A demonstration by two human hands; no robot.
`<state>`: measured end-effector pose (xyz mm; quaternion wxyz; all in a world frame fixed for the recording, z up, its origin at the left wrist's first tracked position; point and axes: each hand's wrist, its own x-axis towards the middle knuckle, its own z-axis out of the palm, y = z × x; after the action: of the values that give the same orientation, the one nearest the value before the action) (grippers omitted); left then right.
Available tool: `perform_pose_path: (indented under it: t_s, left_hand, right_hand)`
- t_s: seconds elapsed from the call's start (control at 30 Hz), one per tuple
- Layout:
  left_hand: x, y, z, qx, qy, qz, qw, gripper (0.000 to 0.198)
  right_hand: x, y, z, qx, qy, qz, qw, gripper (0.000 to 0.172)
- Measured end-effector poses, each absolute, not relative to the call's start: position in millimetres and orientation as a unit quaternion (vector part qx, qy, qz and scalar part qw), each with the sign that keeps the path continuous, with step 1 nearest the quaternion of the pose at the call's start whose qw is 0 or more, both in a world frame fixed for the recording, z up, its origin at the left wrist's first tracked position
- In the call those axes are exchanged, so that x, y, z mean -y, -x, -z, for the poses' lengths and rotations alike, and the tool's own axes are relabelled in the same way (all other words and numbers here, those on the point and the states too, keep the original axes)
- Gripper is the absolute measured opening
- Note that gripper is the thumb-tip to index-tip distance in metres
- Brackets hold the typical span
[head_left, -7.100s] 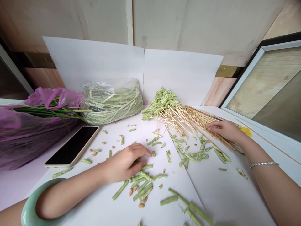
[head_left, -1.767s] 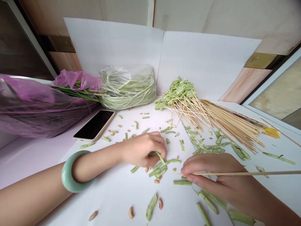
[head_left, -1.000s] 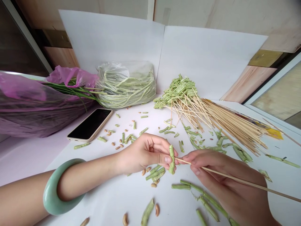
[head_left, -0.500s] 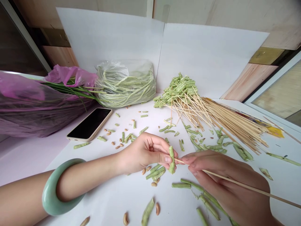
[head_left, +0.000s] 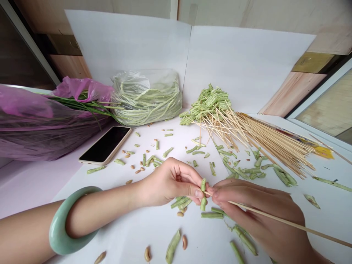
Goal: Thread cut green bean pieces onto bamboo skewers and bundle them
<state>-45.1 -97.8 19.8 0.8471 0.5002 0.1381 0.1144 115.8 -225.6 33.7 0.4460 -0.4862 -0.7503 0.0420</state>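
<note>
Earlier down among loose bean segments [head_left: 212, 215], the left hand [head_left: 172, 183] now pinches a green bean piece [head_left: 203, 205] above white paper [head_left: 137, 234]; the right hand's [head_left: 264, 205] pinched bamboo skewer [head_left: 288, 223] meets its side. The left fingers partly cover segments; a smartphone [head_left: 106, 144] lies beyond. The piece stands near-upright, crosswise to the skewer.

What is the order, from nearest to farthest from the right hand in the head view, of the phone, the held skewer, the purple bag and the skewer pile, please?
From the right hand:
1. Held skewer: in its grip.
2. Skewer pile: beyond it.
3. Phone: across, on the left.
4. Purple bag: far left, past the phone.
</note>
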Motion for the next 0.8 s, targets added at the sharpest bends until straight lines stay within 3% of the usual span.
perform_pose_path:
  t_s: [0.17,0.43,0.8]
  left_hand:
    - [94,45,-24,-0.136,-0.520,-0.137,0.832,0.016]
    - [88,45,-24,-0.151,-0.516,-0.163,0.827,0.015]
    - [85,47,-23,-0.135,-0.506,-0.144,0.840,0.016]
  right_hand:
    - [225,-117,-35,0.710,0.550,0.006,0.439,0.012]
    - [232,-121,-29,0.612,0.535,-0.002,0.582,0.017]
    - [233,-124,-28,0.671,0.509,-0.057,0.537,0.016]
